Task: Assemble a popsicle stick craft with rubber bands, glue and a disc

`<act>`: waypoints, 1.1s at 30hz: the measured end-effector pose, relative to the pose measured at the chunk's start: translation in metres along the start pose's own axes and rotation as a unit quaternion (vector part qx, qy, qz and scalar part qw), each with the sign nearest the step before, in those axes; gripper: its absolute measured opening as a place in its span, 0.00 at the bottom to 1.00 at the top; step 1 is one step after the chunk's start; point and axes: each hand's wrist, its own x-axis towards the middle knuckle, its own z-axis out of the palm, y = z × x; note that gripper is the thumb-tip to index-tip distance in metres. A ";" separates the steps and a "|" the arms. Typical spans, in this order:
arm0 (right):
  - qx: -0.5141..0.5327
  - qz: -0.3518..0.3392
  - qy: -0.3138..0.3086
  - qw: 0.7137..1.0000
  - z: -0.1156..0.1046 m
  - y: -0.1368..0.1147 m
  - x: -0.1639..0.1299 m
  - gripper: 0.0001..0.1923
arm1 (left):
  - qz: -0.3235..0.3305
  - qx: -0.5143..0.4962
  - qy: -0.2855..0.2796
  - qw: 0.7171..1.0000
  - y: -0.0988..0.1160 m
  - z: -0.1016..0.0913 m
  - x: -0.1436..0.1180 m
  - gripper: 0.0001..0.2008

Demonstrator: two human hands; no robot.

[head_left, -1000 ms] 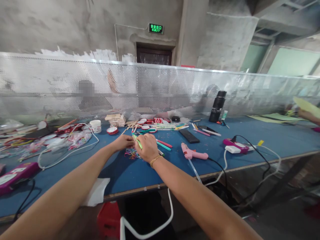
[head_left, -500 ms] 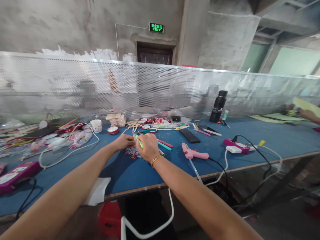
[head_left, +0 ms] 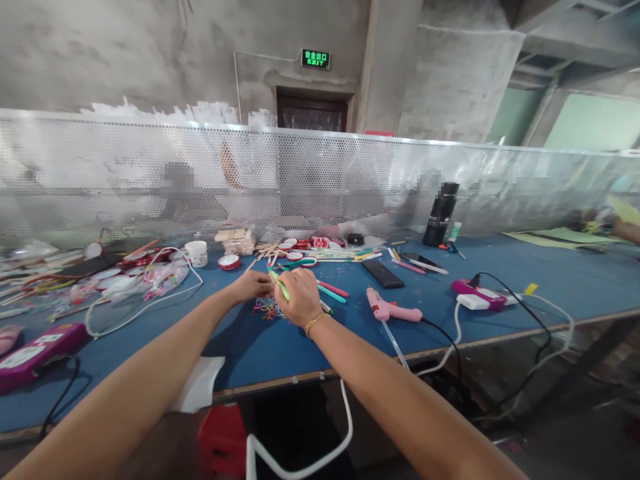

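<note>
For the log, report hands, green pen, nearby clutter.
Right hand grips green pen. Left hand beside it, hold unclear. Colorful strands lie close to both hands.

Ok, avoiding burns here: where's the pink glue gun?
In the head view, the glue gun lies right of the right hand, nearer than the black slab.

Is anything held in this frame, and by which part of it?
The right hand grips a slim green pen-like tool along its body; the fingers hide exactly where. Whether the left hand holds anything cannot be told.
</note>
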 end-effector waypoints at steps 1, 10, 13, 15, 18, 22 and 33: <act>0.002 -0.003 0.001 1.000 0.000 0.000 0.000 0.07 | 0.000 0.000 -0.001 1.000 0.000 0.000 0.000 0.13; 0.018 -0.008 -0.002 1.000 0.003 0.001 -0.001 0.08 | 0.014 -0.005 -0.009 1.000 0.000 0.000 -0.001 0.10; 0.013 -0.007 -0.007 1.000 0.003 0.002 0.000 0.07 | 0.017 -0.003 -0.010 1.000 0.001 0.000 -0.001 0.11; 0.002 0.004 -0.007 1.000 0.003 0.002 0.000 0.07 | 0.015 0.004 -0.005 1.000 0.002 0.001 -0.001 0.12; -0.007 0.022 -0.003 1.000 0.002 0.003 0.000 0.08 | 0.012 0.007 -0.001 1.000 0.003 0.001 -0.002 0.13; 0.005 0.003 -0.008 1.000 0.003 0.002 0.000 0.09 | 0.020 0.007 -0.010 1.000 0.005 0.001 -0.003 0.14; 0.001 0.002 -0.023 1.000 0.000 0.001 0.002 0.09 | 0.010 0.019 -0.003 1.000 0.006 0.000 -0.002 0.14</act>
